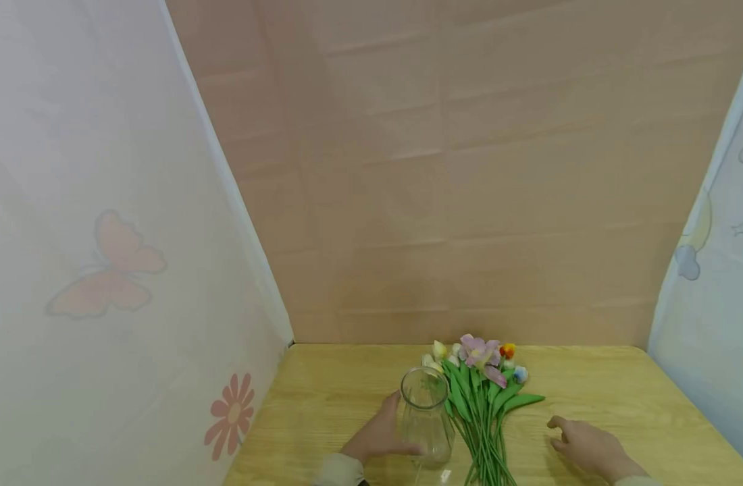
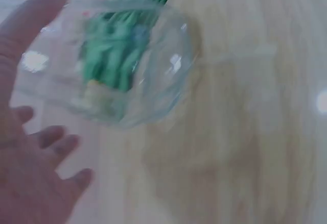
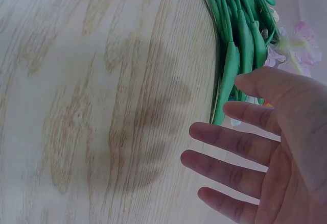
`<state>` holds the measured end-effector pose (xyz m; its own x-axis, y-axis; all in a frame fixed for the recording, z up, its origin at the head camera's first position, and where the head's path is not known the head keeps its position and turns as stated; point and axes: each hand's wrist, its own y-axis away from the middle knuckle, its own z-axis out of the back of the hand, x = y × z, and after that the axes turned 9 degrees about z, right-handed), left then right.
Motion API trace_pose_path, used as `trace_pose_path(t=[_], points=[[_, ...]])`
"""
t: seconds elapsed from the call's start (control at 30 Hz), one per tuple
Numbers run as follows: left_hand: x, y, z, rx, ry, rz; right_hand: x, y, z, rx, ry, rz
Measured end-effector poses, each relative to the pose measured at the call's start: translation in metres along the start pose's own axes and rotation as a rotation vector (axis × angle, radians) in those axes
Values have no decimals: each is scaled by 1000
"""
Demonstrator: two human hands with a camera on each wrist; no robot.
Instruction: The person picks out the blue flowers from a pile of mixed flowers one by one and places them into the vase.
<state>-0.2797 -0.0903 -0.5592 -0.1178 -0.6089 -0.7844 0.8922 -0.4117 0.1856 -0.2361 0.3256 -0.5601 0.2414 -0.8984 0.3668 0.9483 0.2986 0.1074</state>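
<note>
A clear glass vase [image 1: 428,432] stands on the wooden table, mouth up. My left hand [image 1: 380,432] is at its left side, thumb and fingers spread apart. In the left wrist view the thumb [image 2: 36,17] overlaps the glass and the fingers are apart from it; whether the thumb touches cannot be told. Right of the vase lies a bunch of artificial flowers [image 1: 483,398], green stems towards me, with pink, white, yellow and orange blooms at the far end. My right hand [image 1: 587,447] hovers right of the bunch, holding nothing, its fingers [image 3: 230,142] loosely extended.
The wooden table [image 1: 639,398] ends at a brown backdrop [image 1: 456,202]. A pale curtain with a butterfly print [image 1: 113,270] borders the left side, and another printed curtain [image 1: 724,304] the right. Part of the flowers shows through the vase.
</note>
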Motion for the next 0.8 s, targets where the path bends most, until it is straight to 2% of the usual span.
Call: trace_pose_path(t=[0.1,0.23,0.37,0.57,0.8], points=[[-4,-7,-17,-32,161,-7,-1,0,0,-12,5,2],[-4,-14,-33,-55,305,-3,-1,2,1,-6,-5,-4],[1,-19,-39,-61,315,-14,-2,2,2,13,-28,-16],[10,-21,-39,-47,291,-7,-4,1,1,-1,-41,-9],[12,-26,-39,-40,270,-18,-1,1,2,-15,-26,7]])
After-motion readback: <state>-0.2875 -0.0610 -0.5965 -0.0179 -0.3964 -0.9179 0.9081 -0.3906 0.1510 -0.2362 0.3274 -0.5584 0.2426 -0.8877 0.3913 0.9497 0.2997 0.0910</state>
